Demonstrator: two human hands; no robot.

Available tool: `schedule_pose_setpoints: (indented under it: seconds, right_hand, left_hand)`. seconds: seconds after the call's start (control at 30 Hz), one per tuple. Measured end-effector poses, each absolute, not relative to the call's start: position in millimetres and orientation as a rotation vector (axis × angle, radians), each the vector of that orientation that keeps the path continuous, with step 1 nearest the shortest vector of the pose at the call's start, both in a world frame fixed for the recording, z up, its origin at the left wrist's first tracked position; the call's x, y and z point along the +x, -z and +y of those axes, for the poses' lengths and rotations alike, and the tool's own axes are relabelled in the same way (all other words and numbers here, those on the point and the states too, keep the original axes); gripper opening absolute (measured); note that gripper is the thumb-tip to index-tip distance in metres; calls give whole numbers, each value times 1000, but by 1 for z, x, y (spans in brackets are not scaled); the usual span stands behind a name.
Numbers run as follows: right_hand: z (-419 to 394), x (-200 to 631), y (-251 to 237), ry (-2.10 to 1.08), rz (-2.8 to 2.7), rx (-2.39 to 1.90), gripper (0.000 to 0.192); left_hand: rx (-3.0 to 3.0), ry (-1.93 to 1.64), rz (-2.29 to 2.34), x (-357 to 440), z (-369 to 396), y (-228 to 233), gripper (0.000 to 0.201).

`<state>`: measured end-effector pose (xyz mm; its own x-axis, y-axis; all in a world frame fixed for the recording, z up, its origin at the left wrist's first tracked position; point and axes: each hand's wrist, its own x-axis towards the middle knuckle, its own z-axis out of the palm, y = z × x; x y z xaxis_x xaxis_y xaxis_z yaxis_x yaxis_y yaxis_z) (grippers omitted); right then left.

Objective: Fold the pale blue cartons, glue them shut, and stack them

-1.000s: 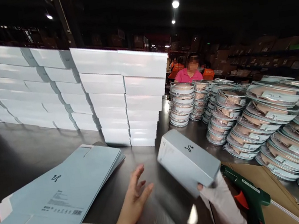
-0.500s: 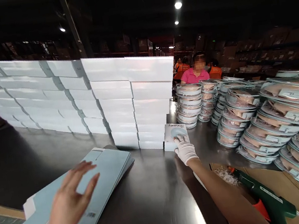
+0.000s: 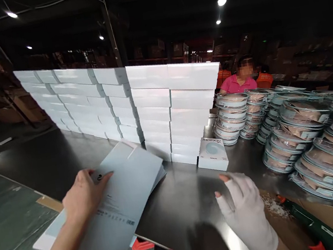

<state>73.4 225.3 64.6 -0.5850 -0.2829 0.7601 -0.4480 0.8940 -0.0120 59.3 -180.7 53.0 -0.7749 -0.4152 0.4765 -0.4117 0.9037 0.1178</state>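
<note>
My bare left hand (image 3: pixel 81 196) pinches the edge of a flat light-blue carton (image 3: pixel 118 203) between thumb and fingers. The carton is tilted up off a pile of similar flat cartons (image 3: pixel 159 177) at the table's front edge; dark print and a barcode show on its face. My right hand (image 3: pixel 243 209), in a white glove with thumb and index fingertips bare, hovers over the metal table (image 3: pixel 172 207) with fingers apart and holds nothing. Beyond it a closed white box (image 3: pixel 211 154) with a pale blue ring design lies flat beside the box wall.
White boxes (image 3: pixel 150 98) stand stacked in a long wall along the table. To the right rise several stacks of round clear-lidded packages (image 3: pixel 305 129). A green glue gun (image 3: pixel 312 220) lies on cardboard near white scraps (image 3: pixel 275 207). A person in pink (image 3: pixel 238 83) is behind the stacks.
My right hand has left the printed box and come back toward me. My left hand, open before, has taken hold of a flat carton and lifted it. The view has turned left.
</note>
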Motion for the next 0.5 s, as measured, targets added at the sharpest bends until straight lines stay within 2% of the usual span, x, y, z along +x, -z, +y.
schedule_pose_setpoints:
  seconds: [0.13, 0.23, 0.3, 0.43, 0.5]
  right_hand:
    - [195, 113, -94, -20, -1853, 605, 9]
    - [192, 122, -95, -118, -1960, 587, 18]
    - [202, 123, -92, -547, -2312, 605, 22]
    - [233, 123, -96, -1973, -3012, 749, 33]
    - [243, 124, -103, -2235, -3015, 887, 33]
  left_hand:
    - [157, 63, -2393, 106, -134, -73, 34]
    - [-493, 225, -2179, 136, -95, -75, 18]
    - [-588, 349, -2168, 147, -78, -71, 14]
    - [-474, 628, -2307, 153, -65, -50, 24]
    - [-497, 810, -2410, 156, -59, -37, 35]
